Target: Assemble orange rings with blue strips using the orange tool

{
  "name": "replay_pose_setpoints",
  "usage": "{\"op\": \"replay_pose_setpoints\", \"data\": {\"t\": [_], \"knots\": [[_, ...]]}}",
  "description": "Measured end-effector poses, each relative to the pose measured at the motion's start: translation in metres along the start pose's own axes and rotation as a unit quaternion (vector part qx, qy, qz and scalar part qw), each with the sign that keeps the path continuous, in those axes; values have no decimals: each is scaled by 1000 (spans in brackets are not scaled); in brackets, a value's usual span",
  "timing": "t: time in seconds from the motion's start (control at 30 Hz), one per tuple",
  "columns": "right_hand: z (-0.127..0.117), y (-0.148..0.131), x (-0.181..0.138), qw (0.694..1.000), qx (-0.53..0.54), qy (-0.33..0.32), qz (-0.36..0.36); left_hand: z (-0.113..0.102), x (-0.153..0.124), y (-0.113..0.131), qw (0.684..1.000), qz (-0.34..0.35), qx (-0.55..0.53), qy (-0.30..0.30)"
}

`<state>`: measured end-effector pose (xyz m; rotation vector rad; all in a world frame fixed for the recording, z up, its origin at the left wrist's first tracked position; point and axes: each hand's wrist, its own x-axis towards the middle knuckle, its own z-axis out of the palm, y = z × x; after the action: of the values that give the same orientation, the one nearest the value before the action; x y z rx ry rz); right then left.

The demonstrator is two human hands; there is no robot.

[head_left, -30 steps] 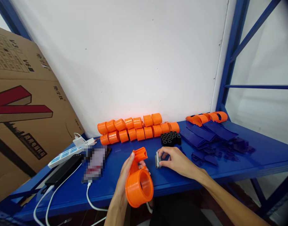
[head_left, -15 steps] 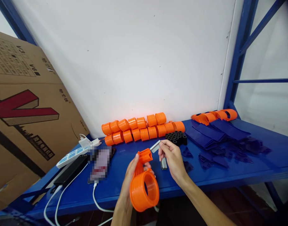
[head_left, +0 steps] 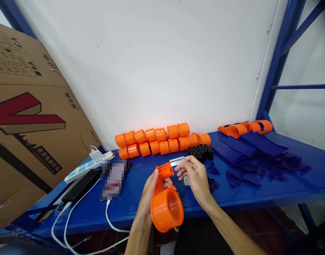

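My left hand (head_left: 149,193) is closed around the ribbed handle of an orange plastic part (head_left: 166,210), whose wide ring hangs toward me over the table's front edge. Between the fingertips of my right hand (head_left: 193,173) is a small silvery toothed comb blade (head_left: 176,161), teeth upward. Its left end is close to the slotted orange head at the top of the part; whether they touch I cannot tell. Just below my right fingers a grey metal piece (head_left: 186,181) lies on the blue table, partly hidden.
Two rows of orange rings (head_left: 162,147) line the wall, with black tubes (head_left: 201,152) beside them. Dark blue sheets (head_left: 239,148) and scraps lie right, orange parts (head_left: 244,128) behind. Left are a power strip (head_left: 84,169), a blurred phone (head_left: 114,180), cables and a cardboard box (head_left: 32,117).
The comb blade has turned from slanted to nearly level, and my right fingers have shifted with it. The orange part has moved slightly right and up in view. The camera view has shifted a little.
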<state>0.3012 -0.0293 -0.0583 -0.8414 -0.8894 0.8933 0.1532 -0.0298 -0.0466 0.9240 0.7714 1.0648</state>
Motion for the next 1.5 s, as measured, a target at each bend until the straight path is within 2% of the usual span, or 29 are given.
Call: {"op": "replay_pose_setpoints", "data": {"t": [0.43,0.6,0.73,0.87,1.0,1.13,1.27,1.43,1.5], "knots": [[0,-6,-3,999,-27,-5,-24,4,-1,-1,1000,15,12,-15],[0,-7,-7,993,-97,-5,-60,4,0,-1,1000,13,19,-6],[-2,-7,-9,967,-219,-3,-127,6,0,0,1000,7,12,-12],[-3,-4,-14,918,-332,-25,-215,16,-7,2,998,45,10,44],[-3,-4,-21,926,-316,-16,-206,21,-10,3,996,57,8,64],[-3,-10,-20,928,-301,-30,-215,13,-3,2,998,29,-8,48],[1,-14,-19,933,-295,-92,-183,7,2,0,999,24,-4,36],[1,-21,-18,929,-279,-187,-154,11,-5,3,993,55,25,105],[-10,-30,-13,925,-298,-178,-154,11,-5,3,994,43,36,90]]}}
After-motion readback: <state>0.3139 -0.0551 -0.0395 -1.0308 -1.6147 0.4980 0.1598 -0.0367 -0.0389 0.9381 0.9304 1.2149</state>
